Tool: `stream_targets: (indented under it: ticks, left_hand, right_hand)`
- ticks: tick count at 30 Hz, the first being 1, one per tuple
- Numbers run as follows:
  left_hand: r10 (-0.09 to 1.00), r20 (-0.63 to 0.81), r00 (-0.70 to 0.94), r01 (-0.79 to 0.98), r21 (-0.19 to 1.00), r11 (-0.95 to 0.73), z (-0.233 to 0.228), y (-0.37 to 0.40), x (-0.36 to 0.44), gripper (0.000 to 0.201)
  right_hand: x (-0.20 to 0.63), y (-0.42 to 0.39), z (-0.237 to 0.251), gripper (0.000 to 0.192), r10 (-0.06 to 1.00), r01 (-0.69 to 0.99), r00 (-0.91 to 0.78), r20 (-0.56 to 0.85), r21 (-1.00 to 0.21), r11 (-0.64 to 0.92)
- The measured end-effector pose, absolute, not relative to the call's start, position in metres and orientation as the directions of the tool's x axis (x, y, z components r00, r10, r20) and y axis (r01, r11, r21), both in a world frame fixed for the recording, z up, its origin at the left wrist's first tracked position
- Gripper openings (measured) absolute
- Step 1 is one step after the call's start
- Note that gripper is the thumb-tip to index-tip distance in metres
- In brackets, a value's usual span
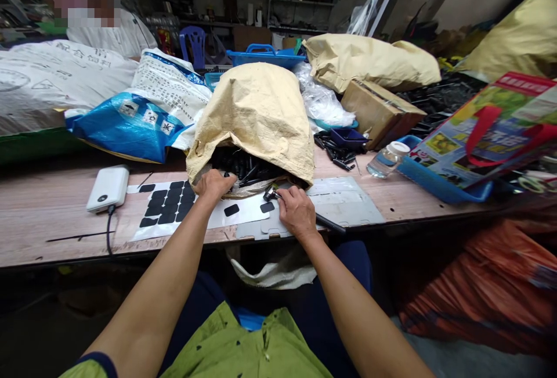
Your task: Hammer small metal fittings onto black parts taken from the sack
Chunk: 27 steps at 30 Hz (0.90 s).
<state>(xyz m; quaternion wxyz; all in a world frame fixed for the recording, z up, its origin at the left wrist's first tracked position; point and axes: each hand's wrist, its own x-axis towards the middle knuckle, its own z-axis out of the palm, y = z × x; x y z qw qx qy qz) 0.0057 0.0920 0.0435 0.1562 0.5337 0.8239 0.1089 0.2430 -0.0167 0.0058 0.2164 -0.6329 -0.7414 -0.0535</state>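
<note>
Head view shows your left hand (214,183) at the mouth of the tan sack (255,119), fingers curled down among the black parts (243,168) spilling out of it; whether it has closed on one you cannot tell from here, since the fingertips are buried in the pile. Your right hand (296,211) rests on the grey panel (343,207) just in front of the sack, closed around a tool (278,197) with a metal head at one end and a dark handle poking out past your wrist.

Between your hands lies the white backing sheet (191,209) of black pads (169,202). As a judgement of progress: a block of pads on the left of the sheet is untouched, while the right stretch is mostly bare, with only two lone pads left near your hands, so a fair share looks used up. The sack looks far from empty, so plenty seems left to do.

A white power bank (108,187) with its cable sits well to the left on the wooden bench (39,215). A water bottle (387,159) lies to the right, near a blue tray (439,183). Another person sits at the far left, beyond the blue and white bags (134,117).
</note>
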Motion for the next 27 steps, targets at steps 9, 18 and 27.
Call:
stream_targets:
  ticks: [9,18,27]
  left_hand:
    - [0.975,0.220,0.030,0.731,0.661,-0.172,0.036,0.026,-0.011,0.028]
    - [0.935,0.176,0.306,0.634,0.695,-0.338,0.006,0.000,-0.004,0.023]
    - [0.960,0.119,0.254,0.664,0.700,-0.263,0.003,0.003,-0.003,0.026]
  right_hand:
    - [0.243,-0.016,0.005,0.024,0.912,0.961,-0.105,0.397,-0.195,0.196]
    - [0.242,-0.016,0.006,0.025,0.910,0.963,-0.112,0.398,-0.182,0.199]
    - [0.245,-0.012,0.009,0.026,0.913,0.946,-0.115,0.391,-0.238,0.221]
